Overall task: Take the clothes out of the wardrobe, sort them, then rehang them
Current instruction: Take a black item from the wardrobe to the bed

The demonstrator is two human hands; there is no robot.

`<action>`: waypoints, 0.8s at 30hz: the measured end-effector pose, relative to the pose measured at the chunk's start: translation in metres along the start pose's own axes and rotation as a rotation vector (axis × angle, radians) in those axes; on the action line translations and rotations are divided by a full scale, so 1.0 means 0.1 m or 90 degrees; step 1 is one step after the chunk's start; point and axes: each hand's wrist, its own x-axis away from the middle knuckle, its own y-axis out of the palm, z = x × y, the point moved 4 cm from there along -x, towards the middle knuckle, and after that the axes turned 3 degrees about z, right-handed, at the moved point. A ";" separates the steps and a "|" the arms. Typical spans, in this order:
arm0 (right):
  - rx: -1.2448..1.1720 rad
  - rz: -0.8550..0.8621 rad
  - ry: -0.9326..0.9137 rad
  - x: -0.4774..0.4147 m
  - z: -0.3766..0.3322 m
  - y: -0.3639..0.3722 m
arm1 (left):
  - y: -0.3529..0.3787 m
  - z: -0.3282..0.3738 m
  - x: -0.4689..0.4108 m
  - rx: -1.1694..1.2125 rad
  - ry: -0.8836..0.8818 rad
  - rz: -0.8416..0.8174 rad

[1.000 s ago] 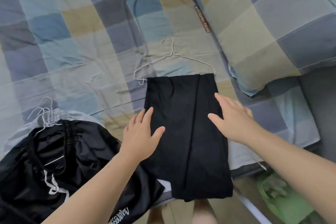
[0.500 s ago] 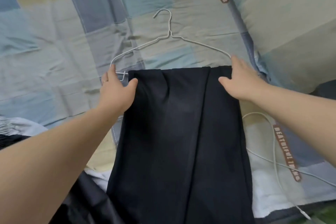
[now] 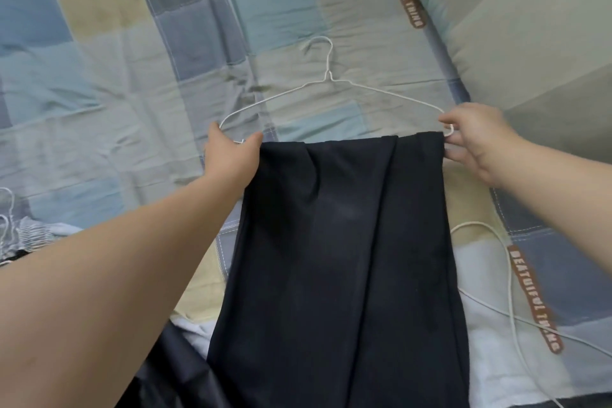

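At the near edge of the bed, the lower part of the black trousers runs out of view over a second dark garment. A white cable loops on the sheet just right of them. At the near left a small heap of clothes with wire hooks shows at the frame's edge.

A second ago both hands lay flat on the middle of the trousers, fingers straight, as if smoothing them. They have since gone to the far end of the cloth, and each now has an end of the white wire hanger. The left hand is curled round the left corner, its thumb on the trousers' top edge, where the cloth has bunched a little. The right hand pinches the right corner with curled fingers, against the trousers' side edge.

The trousers are folded lengthwise with their top edge along the hanger's lower bar, which they hide. The hook points far, toward the checked pillow at the far right.

The smoothing looks finished. This garment seems ready to be lifted by its hanger and carried to the wardrobe, though whether it has left the sheet yet cannot be told.
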 end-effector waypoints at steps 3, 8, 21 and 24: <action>-0.082 0.018 0.027 0.12 -0.11 -0.13 | -0.03 0.16 0.04 0.096 -0.042 -0.022; -0.173 0.033 0.088 0.47 -0.23 -0.32 | -0.19 0.36 0.22 0.201 -0.092 -0.030; -0.301 0.097 0.101 2.92 -0.55 -1.03 | -1.49 0.63 1.75 0.316 -0.181 -0.166; -0.407 0.142 0.107 3.71 -0.37 -1.20 | -1.85 0.54 2.22 0.356 -0.190 -0.197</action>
